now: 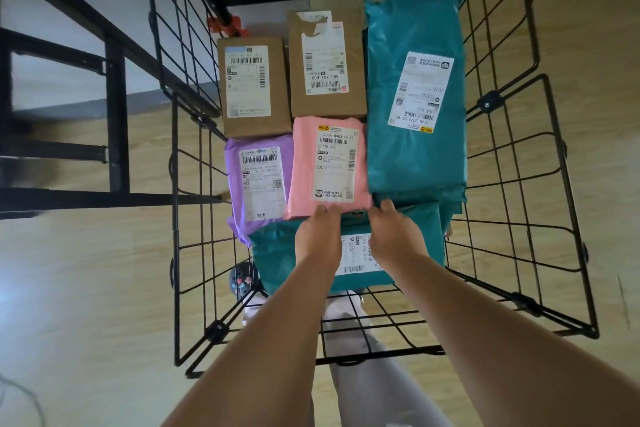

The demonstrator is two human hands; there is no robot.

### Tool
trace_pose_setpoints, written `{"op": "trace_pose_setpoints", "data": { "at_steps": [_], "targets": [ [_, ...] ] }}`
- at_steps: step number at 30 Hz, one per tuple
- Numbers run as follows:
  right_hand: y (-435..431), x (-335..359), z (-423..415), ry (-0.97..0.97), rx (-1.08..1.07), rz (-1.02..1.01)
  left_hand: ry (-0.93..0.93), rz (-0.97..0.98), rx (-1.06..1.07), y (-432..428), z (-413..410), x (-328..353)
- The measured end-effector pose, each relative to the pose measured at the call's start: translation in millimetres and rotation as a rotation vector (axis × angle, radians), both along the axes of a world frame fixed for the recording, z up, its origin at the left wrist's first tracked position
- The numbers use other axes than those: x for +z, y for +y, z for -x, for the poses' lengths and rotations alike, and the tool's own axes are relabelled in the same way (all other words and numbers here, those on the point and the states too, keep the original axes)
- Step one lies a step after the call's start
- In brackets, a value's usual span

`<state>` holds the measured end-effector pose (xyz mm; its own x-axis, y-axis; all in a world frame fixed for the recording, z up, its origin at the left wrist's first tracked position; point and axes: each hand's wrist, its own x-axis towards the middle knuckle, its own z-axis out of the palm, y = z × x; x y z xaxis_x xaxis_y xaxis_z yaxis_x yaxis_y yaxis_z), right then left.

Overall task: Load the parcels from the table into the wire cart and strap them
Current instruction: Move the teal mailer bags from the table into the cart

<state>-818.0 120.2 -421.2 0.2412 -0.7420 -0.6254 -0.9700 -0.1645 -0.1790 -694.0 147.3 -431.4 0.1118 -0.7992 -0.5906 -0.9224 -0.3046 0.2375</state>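
Left hand [318,236] and right hand [394,232] meet the near edge of the pink parcel [308,167] in the wire cart [488,102]; whether either grasps it, I cannot tell. Parcels lie edge to edge, with open room along the near and right walls.

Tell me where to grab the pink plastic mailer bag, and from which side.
Grip the near edge of the pink plastic mailer bag from your side. It lies flat, hemmed in by the purple plastic mailer, a brown cardboard box and the long teal plastic mailer; only that edge is free.
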Motion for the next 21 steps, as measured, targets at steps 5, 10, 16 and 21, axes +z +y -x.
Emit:
{"op": "trace_pose_setpoints", "data": {
  "at_steps": [5, 10, 16, 21],
  "targets": [
    [-0.1, 10.9, -2.0, 0.027, -0.002, -0.014, 0.005, 0.011, -0.035, 3.8, -5.5, 3.4],
    [-3.5, 26.2, -8.2, 0.066, 0.028, -0.001, -0.008, 0.027, -0.063, 0.8, -9.6, 17.8],
    [-6.0, 51.4, -15.7, 0.081, 0.06, -0.007, -0.061, -0.019, -0.085, -3.1, -20.4, 44.5],
    [-10.6, 78.4, -23.5, 0.064, 0.058, 0.028, -0.125, -0.028, -0.085, -3.9, -29.2, 74.3]
  ]
}}
